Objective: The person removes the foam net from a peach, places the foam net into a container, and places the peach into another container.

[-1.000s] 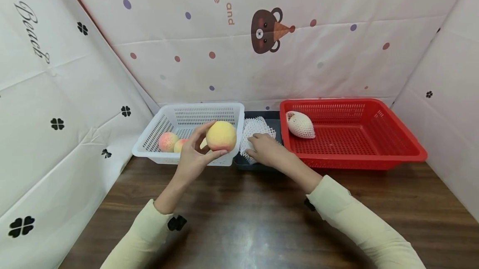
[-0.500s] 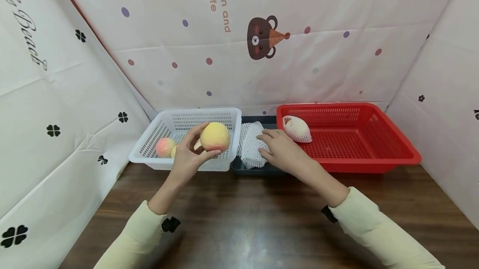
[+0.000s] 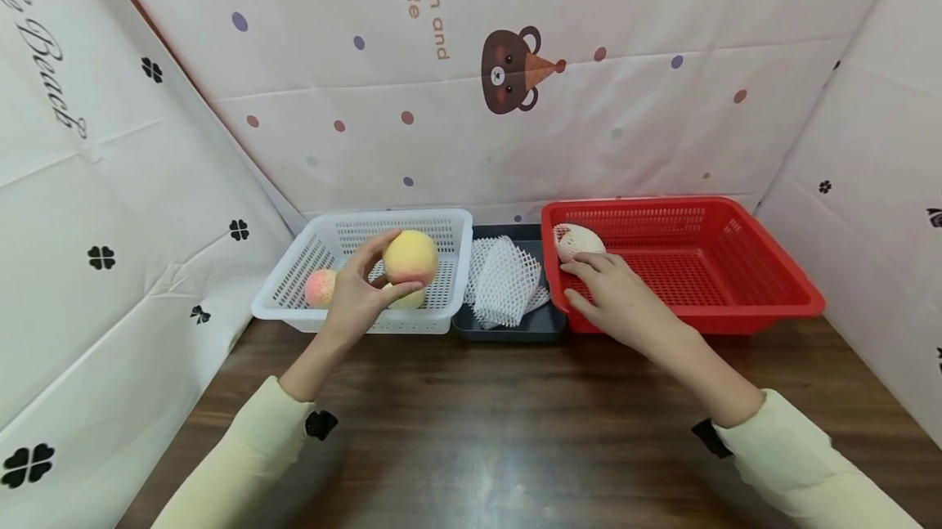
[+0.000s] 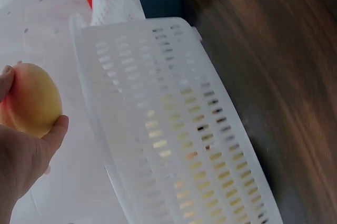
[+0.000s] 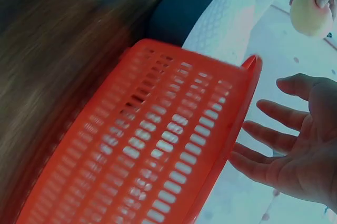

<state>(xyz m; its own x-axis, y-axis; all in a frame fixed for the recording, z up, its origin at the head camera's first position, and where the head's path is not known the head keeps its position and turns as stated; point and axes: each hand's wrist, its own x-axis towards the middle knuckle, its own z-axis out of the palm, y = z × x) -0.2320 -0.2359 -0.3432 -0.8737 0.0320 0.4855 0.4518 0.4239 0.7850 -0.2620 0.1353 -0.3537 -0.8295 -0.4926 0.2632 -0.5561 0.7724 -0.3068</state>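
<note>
My left hand (image 3: pixel 355 293) grips a yellow and pink peach (image 3: pixel 410 257) between thumb and fingers, raised over the white basket (image 3: pixel 294 314). Inside that basket lie more peaches, one of them a pink peach (image 3: pixel 320 288) at the left. My right hand (image 3: pixel 614 298) hovers with fingers spread and nothing in them over the left rim of the red basket (image 3: pixel 736 315). Partly hidden behind its fingers, a peach in a white foam net (image 3: pixel 576 241) lies in the red basket's left corner. White foam nets (image 3: pixel 504 284) are piled in the dark tray (image 3: pixel 530 331).
The dark tray stands between the two baskets on a brown wooden table (image 3: pixel 471 423). Behind them hangs a printed white cloth (image 3: pixel 441 145), with further cloth walls at the left and right.
My right hand has left the foam nets in the dark tray and moved right to the red basket. The left hand still holds its peach, slightly further left in view.
</note>
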